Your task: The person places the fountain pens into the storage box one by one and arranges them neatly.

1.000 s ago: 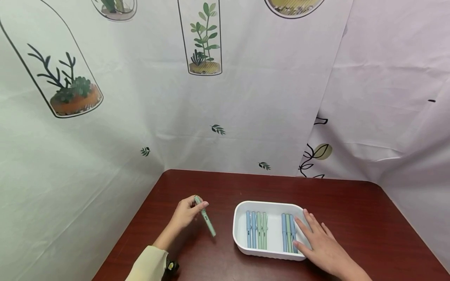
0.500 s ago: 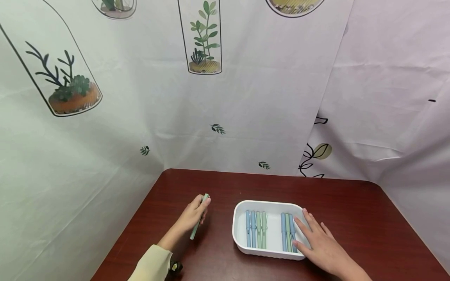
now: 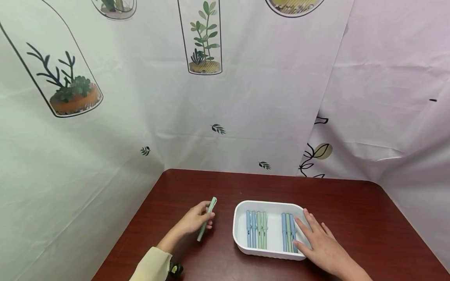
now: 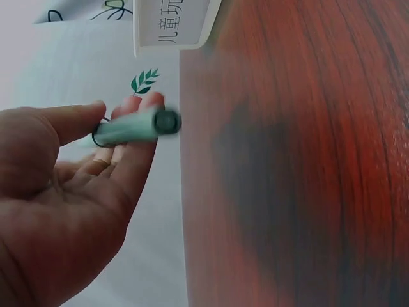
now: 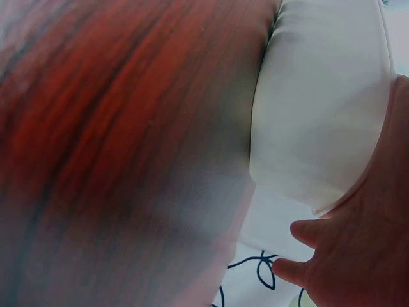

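Note:
To the left of a white tray, my left hand pinches a green pen between thumb and fingers, above the table. The pen stands tilted, clip end up; in the left wrist view the pen points one end at the camera. My right hand rests on the tray's right rim with spread, fairly straight fingers, its thumb reaching inside. Within the tray, two blue pens and two green pens form a left row. On the right lie two blue pens with a green pen between them.
The tray stands on a dark red wooden table. Behind and beside it hangs white cloth printed with plants. A dark band shows at the left wrist. The tray's outer wall fills the right wrist view's upper right.
My left hand has moved slightly right and turned the green pen, so its upper end now leans right instead of left. My right hand and the tray stay put.

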